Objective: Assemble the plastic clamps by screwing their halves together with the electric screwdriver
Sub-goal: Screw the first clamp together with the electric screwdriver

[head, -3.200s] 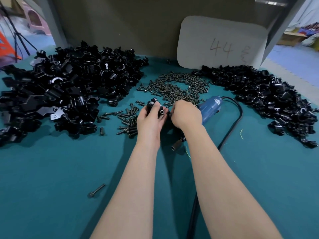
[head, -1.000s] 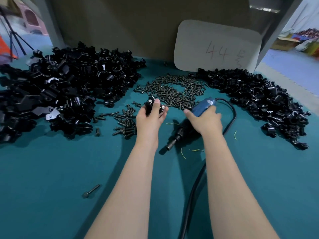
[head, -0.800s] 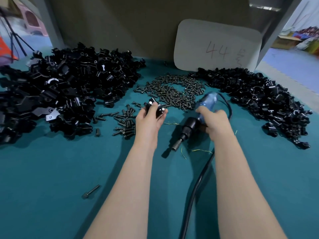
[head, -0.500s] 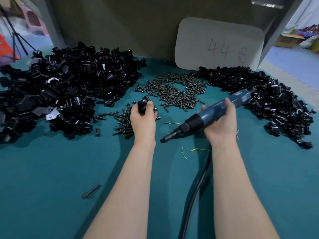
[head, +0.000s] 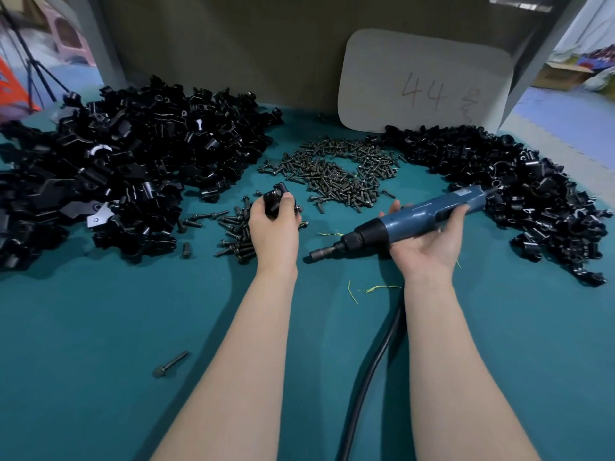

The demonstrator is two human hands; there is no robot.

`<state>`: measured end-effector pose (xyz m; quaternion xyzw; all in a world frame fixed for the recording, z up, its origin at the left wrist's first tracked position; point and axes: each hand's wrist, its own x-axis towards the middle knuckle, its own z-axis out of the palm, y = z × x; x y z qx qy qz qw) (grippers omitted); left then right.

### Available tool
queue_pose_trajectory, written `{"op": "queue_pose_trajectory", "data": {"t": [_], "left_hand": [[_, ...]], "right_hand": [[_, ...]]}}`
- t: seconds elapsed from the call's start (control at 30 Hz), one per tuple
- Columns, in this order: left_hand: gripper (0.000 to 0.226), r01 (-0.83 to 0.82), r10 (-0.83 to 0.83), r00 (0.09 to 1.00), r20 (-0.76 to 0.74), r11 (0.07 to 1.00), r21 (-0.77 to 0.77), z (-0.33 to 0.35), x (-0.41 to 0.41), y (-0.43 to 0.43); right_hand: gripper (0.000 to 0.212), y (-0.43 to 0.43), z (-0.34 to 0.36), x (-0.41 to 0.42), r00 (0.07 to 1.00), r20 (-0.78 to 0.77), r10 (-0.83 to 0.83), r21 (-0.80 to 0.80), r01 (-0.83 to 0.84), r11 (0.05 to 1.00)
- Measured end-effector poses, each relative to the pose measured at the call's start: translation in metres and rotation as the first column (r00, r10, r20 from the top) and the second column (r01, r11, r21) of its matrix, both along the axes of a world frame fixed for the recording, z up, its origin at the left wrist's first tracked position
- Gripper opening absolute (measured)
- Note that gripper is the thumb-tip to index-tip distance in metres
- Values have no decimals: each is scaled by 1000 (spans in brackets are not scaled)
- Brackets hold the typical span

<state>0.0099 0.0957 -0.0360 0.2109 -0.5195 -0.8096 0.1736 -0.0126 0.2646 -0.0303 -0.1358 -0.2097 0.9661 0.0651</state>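
Lifted off the surface [head: 100,327], screwdriver [head: 422,217] fills your right hand [head: 429,251], fingers curled; left hand [head: 274,231] grips clamp [head: 278,202], screw [head: 275,193] seemingly undriven.

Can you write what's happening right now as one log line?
left hand: holds clamp | right hand: holds screwdriver | tip: points left, apart from clamp

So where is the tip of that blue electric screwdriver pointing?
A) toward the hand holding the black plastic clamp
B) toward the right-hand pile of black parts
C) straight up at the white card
A: the blue electric screwdriver, held in the right hand, aims its tip toward the left hand gripping the black plastic clamp.
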Motion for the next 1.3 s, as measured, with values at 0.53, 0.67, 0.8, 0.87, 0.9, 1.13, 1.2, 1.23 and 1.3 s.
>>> {"op": "queue_pose_trajectory", "data": {"t": [0.53,0.67,0.8,0.87,0.9,1.13,1.2,1.23,1.3], "left_hand": [[13,16,-16,1000,6,993,-115,2,3,3],[14,18,-16,1000,14,993,-115,3,4,3],[7,14,-10,1000,26,989,-147,3,5,3],[7,-6,12,999,33,982,-186,4,6,3],[4,-8,16,999,38,978,-207,4,6,3],[48,43,-2,993,120,939,-340,3,6,4],[46,40,0,994,110,934,-356,3,7,5],[42,36,1,995,102,932,-361,3,7,5],[34,27,4,997,82,929,-369,3,7,5]], "right_hand": [[44,-1,5,1,992,6,-127,-58,127,990],[53,-3,3,-1,987,13,-160,27,160,987],[17,-7,7,-2,985,31,-169,146,163,976],[14,-8,8,-1,983,21,-185,113,181,977],[18,-7,8,-1,981,10,-193,78,192,978],[44,-3,12,2,968,-33,-247,-34,246,969],[37,-6,12,4,968,-27,-251,-30,250,968],[32,-8,12,4,968,-28,-251,-24,250,968],[22,-10,13,4,967,-43,-251,-1,251,968]]}}
